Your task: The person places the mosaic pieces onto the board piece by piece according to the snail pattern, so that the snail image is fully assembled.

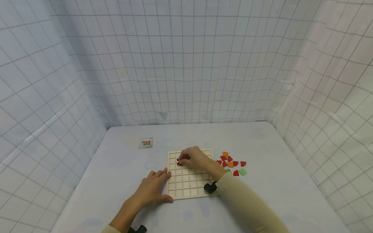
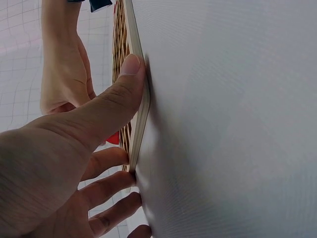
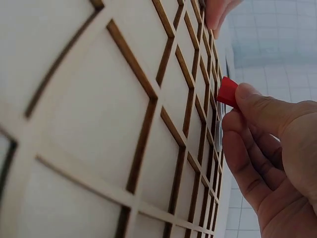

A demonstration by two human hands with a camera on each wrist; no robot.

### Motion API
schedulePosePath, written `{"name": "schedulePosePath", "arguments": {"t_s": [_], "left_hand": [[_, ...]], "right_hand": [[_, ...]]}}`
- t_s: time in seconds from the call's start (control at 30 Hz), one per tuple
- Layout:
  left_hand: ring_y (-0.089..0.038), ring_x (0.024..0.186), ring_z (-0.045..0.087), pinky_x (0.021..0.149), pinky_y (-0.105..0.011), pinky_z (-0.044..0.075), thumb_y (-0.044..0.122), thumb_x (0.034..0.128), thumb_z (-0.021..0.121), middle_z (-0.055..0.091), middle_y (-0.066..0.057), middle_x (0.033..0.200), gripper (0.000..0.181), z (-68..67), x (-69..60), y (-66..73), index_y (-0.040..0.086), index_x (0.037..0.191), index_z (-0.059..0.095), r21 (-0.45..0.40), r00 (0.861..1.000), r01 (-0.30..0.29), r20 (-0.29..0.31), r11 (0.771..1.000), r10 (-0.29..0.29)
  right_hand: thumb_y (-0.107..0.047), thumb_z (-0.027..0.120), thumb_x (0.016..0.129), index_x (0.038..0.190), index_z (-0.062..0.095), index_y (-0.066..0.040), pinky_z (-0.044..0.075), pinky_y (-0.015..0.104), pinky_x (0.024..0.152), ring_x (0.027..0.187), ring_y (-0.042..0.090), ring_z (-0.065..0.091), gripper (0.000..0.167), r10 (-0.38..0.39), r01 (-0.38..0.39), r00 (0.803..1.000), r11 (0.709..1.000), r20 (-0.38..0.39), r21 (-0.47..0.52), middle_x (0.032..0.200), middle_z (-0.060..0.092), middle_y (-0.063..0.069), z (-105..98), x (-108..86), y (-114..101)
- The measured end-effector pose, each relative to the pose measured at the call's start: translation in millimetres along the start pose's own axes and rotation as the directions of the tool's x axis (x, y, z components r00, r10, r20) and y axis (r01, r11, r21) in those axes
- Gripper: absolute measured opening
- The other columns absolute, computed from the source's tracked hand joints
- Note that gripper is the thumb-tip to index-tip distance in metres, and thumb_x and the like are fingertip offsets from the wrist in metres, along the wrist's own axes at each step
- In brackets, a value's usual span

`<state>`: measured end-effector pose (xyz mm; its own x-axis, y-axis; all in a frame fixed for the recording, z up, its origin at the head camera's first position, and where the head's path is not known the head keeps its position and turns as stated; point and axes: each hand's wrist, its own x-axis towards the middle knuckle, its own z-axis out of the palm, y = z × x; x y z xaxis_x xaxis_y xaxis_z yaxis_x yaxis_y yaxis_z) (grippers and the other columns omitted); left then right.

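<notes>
On the board [image 1: 188,182] toward eight o'clock, my left hand [image 1: 153,186] rests splayed; my right hand [image 1: 194,158] pinches a red piece [image 3: 228,92].

A left hand [image 1: 152,187] blocks the board [image 1: 182,186] along its left edge; colored pieces [image 1: 235,163] crowd its right; open surface [image 1: 189,137] spans its far side.

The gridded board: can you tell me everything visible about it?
The board is pale, wood-looking and squarish, lying flat on the table. Raised strips with darker brown sides divide it into square compartments. A white-and-black piece sits near its far-left corner. The left hand touches its left edge and near-left corner; the right hand holds a red piece over it.
</notes>
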<state>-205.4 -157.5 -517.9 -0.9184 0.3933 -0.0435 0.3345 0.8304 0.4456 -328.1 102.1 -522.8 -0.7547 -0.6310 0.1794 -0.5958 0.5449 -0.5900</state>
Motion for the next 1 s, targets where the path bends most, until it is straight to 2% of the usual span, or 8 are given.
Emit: {"name": "schedulePosePath", "arguments": {"t_s": [0.13,0.47,0.77,1.0], "left_hand": [[-0.053,0.147,0.061,0.107,-0.084,0.053,0.052,0.0759,0.109,0.058,-0.021,0.177,0.107,0.8,0.8,-1.1,0.007,0.163,0.066,-0.005,1.0,-0.005,0.002,1.0,0.005],[-0.05,0.144,0.063,0.106,-0.08,0.056,0.053,0.075,0.109,0.058,-0.02,0.178,0.108,1.6,1.7,-1.3,0.008,0.163,0.066,0.014,1.0,0.012,0.005,1.0,-0.012],[-0.051,0.143,0.063,0.103,-0.078,0.056,0.052,0.075,0.109,0.059,-0.02,0.176,0.106,0.4,0.7,-1.5,0.008,0.162,0.067,0.004,1.0,-0.002,-0.002,1.0,0.002],[-0.051,0.144,0.063,0.104,-0.079,0.056,0.053,0.0753,0.109,0.059,-0.02,0.177,0.106,1.6,1.1,-3.0,0.008,0.162,0.067,0.008,1.0,-0.007,-0.004,1.0,0.007]], "right_hand": [[-0.014,0.083,0.11,0.112,0.087,-0.01,0.062,0.025,0.089,0.096,0.01,0.078,0.006,0.012,-0.012,1.0,1.0,0.0,-0.019,0.107,0.089,0.003,6.9,5.0,0.9],[-0.021,0.085,0.109,0.106,0.091,-0.016,0.061,0.026,0.085,0.093,0.007,0.074,0.008,0.042,-0.041,0.999,0.998,0.015,-0.048,0.104,0.087,-0.001,12.9,7.9,-4.2],[-0.019,0.088,0.106,0.104,0.092,-0.014,0.057,0.021,0.078,0.088,0.008,0.071,0.006,-0.022,0.02,1.0,0.991,-0.014,-0.136,0.099,0.083,0.002,14.2,6.5,-9.8],[-0.016,0.089,0.106,0.104,0.092,-0.011,0.06,0.023,0.079,0.09,0.012,0.075,0.006,-0.034,0.03,0.999,0.987,-0.024,-0.161,0.099,0.084,0.003,16.4,4.7,-11.8]]}}
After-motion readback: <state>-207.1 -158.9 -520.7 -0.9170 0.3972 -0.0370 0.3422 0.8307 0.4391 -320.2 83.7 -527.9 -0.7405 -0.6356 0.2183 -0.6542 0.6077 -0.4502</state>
